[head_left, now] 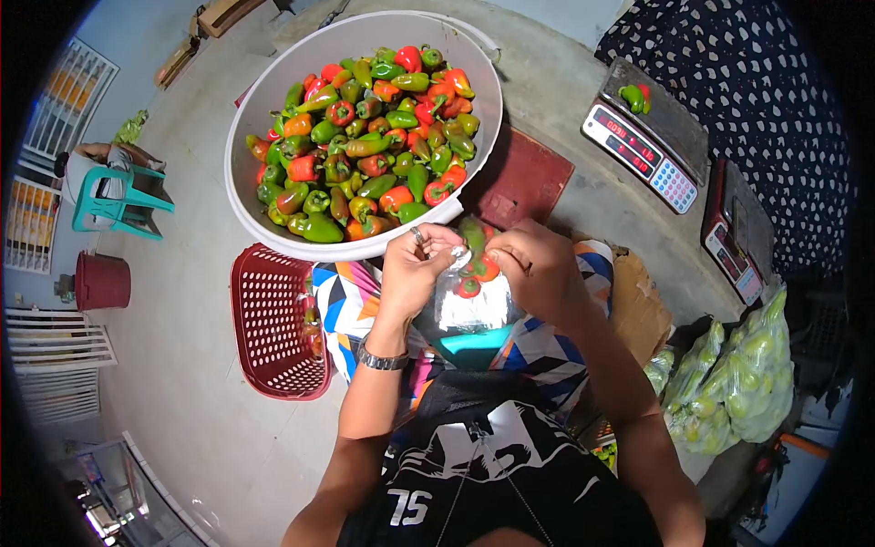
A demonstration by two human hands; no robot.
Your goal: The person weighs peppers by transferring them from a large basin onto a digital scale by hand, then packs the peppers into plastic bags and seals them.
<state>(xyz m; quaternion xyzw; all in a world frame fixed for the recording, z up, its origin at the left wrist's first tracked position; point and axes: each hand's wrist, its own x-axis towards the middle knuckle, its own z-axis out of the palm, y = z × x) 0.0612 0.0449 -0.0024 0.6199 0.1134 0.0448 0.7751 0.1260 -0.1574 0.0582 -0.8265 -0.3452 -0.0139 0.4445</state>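
Between my hands, above my lap, is a clear plastic bag (474,314) with a few red and green peppers (471,278) in it. My left hand (415,273), with a ring and a metal wristwatch, is closed on the left side of the bag's top. On the other side, my right hand (540,272) pinches the bag's upper edge with bent fingers. Just beyond both hands stands a large white tub (239,196) heaped with red, green and orange peppers (365,146). Its near rim is close to my knuckles.
A dark red perforated basket (273,337) stands left of my knees. To the right, a digital scale (629,150) bears a few peppers; a second scale (736,242) is beside it. Filled plastic bags of green produce (743,383) lie lower right. Far left, a person sits near a teal chair (123,196).
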